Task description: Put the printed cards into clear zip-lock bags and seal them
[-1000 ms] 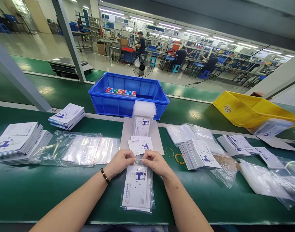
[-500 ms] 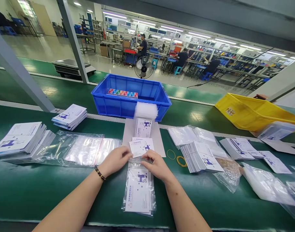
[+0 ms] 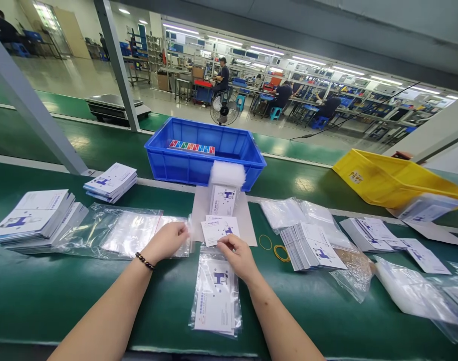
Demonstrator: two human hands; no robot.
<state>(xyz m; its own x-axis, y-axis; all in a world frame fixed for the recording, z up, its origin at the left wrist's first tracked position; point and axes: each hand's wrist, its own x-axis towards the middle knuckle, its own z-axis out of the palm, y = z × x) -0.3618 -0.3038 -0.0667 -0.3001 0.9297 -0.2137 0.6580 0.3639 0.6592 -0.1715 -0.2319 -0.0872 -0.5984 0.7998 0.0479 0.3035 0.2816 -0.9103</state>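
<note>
My left hand, with a beaded bracelet at its wrist, has its fingers curled together over the right end of a stack of clear plastic bags. A bag's edge stands up by its fingertips. My right hand pinches the lower edge of a white booklet with a purple print. This booklet lies on a pale sheet. Just below, a bagged booklet rests on the green table, partly under my right hand. Behind, another booklet leans toward a white foam-like bundle.
Booklet stacks lie at left and right. Yellow rubber bands are right of my hand. A blue bin stands ahead; a yellow bin is tilted at far right. A metal post rises at left. People work beyond.
My left hand has moved left, from the booklet and bag opening to the stack of clear bags. My right hand has shifted slightly, its fingertips closing at the booklet's lower edge.
</note>
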